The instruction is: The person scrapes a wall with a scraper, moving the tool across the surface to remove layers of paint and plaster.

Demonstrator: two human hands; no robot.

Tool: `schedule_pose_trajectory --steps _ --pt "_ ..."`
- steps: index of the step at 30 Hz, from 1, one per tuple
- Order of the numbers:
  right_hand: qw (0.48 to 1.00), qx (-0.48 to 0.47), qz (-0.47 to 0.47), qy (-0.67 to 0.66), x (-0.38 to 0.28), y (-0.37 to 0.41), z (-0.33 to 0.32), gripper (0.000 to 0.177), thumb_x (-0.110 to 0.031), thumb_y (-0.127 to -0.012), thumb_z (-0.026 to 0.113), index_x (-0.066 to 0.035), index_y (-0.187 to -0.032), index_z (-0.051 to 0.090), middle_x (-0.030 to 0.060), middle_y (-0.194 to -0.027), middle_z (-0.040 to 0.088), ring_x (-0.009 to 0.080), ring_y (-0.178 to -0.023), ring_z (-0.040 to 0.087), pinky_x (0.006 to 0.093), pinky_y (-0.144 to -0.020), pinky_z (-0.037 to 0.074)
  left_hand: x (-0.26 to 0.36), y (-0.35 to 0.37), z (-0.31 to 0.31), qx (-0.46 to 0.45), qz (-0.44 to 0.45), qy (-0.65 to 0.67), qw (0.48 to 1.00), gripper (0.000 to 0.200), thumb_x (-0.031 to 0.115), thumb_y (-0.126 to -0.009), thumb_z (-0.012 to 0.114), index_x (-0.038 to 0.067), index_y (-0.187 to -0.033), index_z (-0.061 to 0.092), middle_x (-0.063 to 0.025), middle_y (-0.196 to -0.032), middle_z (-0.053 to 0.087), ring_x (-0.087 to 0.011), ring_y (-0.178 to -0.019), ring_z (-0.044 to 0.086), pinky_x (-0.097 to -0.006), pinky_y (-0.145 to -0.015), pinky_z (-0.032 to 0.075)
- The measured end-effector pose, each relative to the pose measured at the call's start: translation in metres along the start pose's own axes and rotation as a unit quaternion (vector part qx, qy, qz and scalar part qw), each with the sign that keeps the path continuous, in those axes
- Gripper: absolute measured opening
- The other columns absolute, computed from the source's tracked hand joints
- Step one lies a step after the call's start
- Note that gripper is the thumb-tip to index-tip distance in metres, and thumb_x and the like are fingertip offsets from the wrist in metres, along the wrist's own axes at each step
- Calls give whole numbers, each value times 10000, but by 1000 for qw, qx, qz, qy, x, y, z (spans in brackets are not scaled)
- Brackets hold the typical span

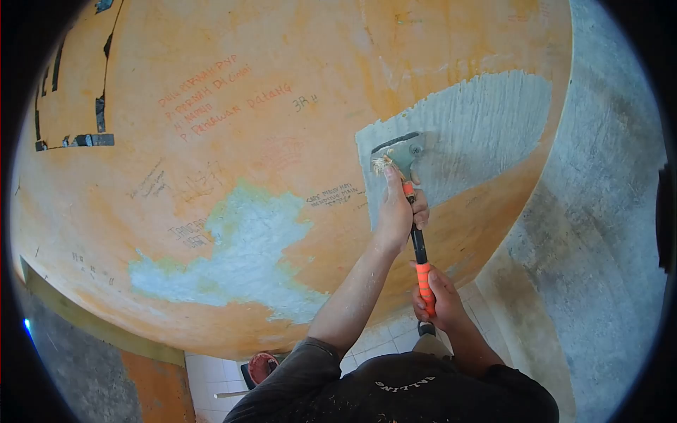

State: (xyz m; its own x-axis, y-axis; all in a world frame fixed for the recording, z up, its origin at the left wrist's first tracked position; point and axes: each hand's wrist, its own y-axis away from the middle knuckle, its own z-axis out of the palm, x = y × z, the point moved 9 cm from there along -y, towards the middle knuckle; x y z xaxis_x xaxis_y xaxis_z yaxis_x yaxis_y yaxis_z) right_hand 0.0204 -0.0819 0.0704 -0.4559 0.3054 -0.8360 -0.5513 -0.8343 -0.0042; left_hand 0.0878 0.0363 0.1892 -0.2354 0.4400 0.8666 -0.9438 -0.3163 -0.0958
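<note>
A long-handled wall scraper (419, 243) with a black shaft and orange grip bands rests its wide blade head against the wall (338, 56). My left hand (398, 215) is wrapped round the upper shaft just below the head, thumb pointing up along it. Lower down, my right hand (438, 299) is closed round the orange end grip. Pale shavings (381, 164) cling to the head near my left thumb. Under the blade lies a bare grey patch (472, 127) with streaks, bordered by orange paint.
Another pale bare patch (240, 240) spreads at lower left among handwritten words (226, 95). Black tape strips (92, 140) mark the upper left. A grey wall (599, 176) stands at right. Below are white floor tiles (211, 374) and a reddish container (262, 366).
</note>
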Motion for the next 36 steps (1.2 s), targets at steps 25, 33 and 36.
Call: schedule_pose_trajectory --steps 25,33,36 --pt "997 46 1 64 -38 2 35 521 -438 -1057 317 -30 -1347 463 -7 -526 367 73 -361 323 235 -353 300 51 0 12 -18 62 -64 996 382 479 -1049 323 107 -1002 393 33 -538 309 -88 -423 348 -247 -406 320" --pt "999 -4 -17 39 -69 -8 48 500 -406 -1056 339 -56 -1401 428 10 -574 408 82 -381 350 229 -385 329 89 -6 32 -24 113 -43 992 421 519 -1034 349 102 -980 388 15 -532 318 -125 -432 371 -271 -432 339" --pt "998 -39 -52 4 -48 5 44 489 -385 -1052 373 -82 -1436 389 32 -637 449 88 -413 383 226 -403 341 63 0 13 -21 86 -63 994 422 526 -1031 350 108 -979 383 17 -550 320 -125 -445 375 -269 -450 345"
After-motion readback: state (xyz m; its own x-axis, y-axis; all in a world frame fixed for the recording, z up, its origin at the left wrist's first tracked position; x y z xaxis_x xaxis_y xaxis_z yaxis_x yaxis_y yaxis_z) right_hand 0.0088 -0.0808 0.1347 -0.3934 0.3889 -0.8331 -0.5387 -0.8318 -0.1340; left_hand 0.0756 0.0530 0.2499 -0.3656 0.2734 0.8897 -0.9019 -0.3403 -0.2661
